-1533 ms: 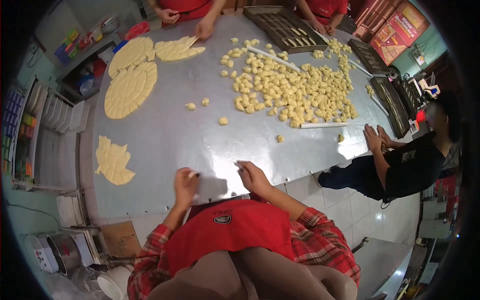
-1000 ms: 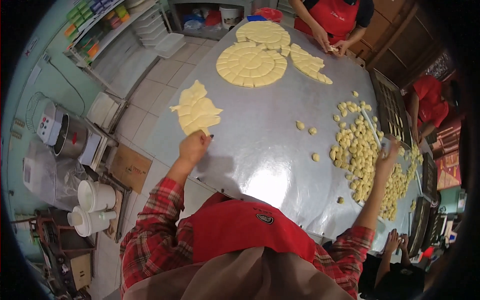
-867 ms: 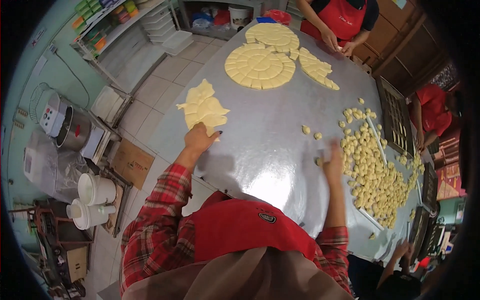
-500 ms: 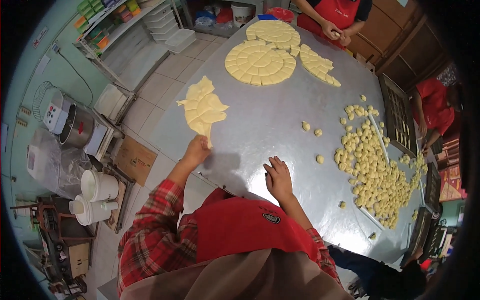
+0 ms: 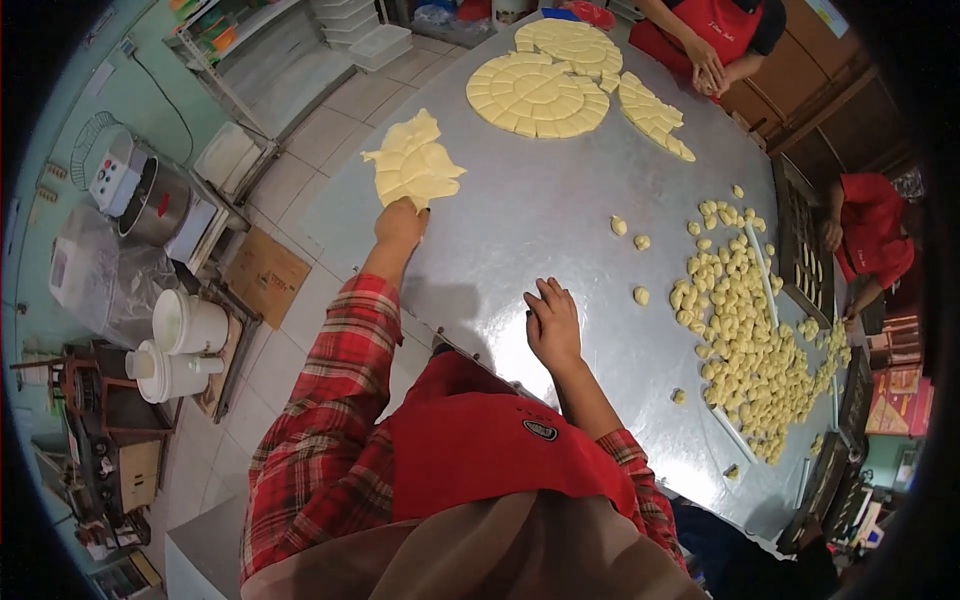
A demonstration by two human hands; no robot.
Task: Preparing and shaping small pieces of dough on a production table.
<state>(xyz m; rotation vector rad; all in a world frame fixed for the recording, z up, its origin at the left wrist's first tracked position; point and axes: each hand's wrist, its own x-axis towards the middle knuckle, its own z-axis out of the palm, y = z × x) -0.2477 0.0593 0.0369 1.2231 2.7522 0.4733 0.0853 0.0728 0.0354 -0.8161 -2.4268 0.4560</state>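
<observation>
Dough balls (image 5: 745, 350) crowd the right side of our metal table (image 5: 530, 220), with white rods (image 5: 761, 270) among them. Cut dough rounds (image 5: 535, 95) lie beyond, on the far side. Ahead of us on the left, near the table's edge, lies our ragged dough sheet (image 5: 415, 165), its long axis running away from us and one corner pointing to the far side. Its near end meets our left hand (image 5: 402, 226); we cannot tell whether those partly hidden fingers are clamped on it. Our right hand (image 5: 553, 325), fingers slightly apart, is well apart from the sheet.
</observation>
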